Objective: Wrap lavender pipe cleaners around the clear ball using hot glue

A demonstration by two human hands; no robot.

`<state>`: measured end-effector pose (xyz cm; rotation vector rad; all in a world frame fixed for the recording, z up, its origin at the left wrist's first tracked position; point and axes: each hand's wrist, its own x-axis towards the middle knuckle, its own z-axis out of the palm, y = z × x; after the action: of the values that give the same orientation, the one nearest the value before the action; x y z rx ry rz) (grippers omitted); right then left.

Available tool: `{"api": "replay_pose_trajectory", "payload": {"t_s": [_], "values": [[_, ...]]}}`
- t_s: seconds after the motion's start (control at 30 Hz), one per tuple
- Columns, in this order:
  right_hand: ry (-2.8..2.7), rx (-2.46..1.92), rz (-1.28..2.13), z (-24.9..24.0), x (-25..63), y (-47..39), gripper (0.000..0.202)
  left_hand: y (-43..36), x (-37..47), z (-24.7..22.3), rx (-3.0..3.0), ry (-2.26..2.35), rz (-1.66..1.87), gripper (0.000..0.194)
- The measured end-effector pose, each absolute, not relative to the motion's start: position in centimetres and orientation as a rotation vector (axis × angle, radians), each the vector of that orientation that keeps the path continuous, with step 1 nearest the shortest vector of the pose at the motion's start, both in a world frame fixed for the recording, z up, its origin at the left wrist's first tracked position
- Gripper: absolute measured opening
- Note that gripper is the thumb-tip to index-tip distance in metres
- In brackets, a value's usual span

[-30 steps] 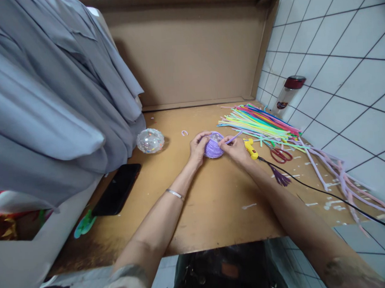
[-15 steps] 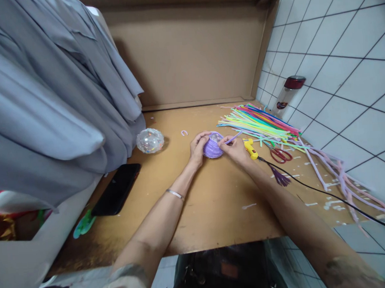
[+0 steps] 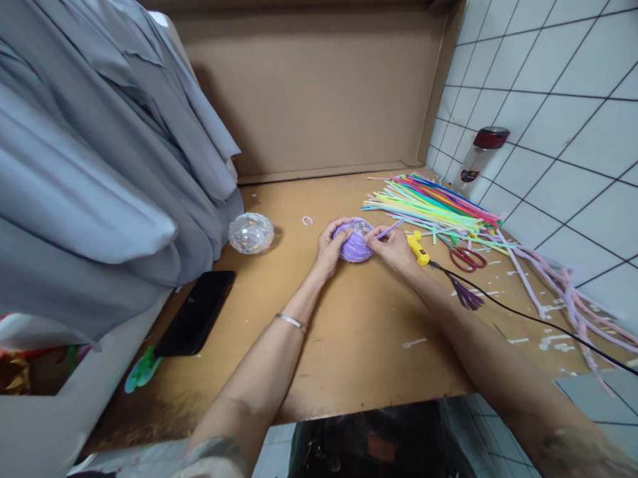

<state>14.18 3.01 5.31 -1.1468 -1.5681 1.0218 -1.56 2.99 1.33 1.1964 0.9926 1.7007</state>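
1. Ball (image 3: 354,250), purple-wound w/ clear patch on top: over mid-table (image 3: 347,366), btwn both hands; can't tell if it rests there.
2. Phone (image 3: 195,315): near-L of ball, well apart.
3. Orb (image 3: 251,233): L of ball, well apart; curl (image 3: 308,220) btwn them, slightly beyond.
4. L hand (image 3: 329,250): wrapped round ball's L side, grasping it.
5. Strip (image 3: 392,228): at ball's R edge, long axis slanting away & R.
6. R hand (image 3: 393,249): pinching strip at ball's R edge; nearer its loose end than L.
7. Gun (image 3: 419,249): R of ball, just beside R hand; main obstacle that side. Cord (image 3: 507,311) trails near-R.
8. Stems (image 3: 429,203): far-R of ball; scissors (image 3: 468,259) R, past gun.
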Motion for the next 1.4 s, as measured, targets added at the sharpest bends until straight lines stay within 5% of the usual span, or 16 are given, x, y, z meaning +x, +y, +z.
{"api": "replay_pose_trajectory", "payload": {"t_s": [0.37,0.7,1.27,1.4], "values": [[-1.551,-1.135,1.031,5.2,14.2,3.1,0.010,3.2,-1.8,0.6,1.372,1.047,1.712,0.033],[-1.523,-1.155,1.015,5.3,14.6,3.3,0.011,2.2,-1.5,0.6,1.802,1.259,1.668,0.056],[-1.519,-1.148,1.037,5.3,14.6,3.2,0.017,2.1,-1.4,0.3,2.039,1.306,1.670,0.045],[-1.486,-1.133,1.024,5.1,14.7,3.3,0.017,1.4,-1.2,0.7,2.176,1.496,1.526,0.064]]}}
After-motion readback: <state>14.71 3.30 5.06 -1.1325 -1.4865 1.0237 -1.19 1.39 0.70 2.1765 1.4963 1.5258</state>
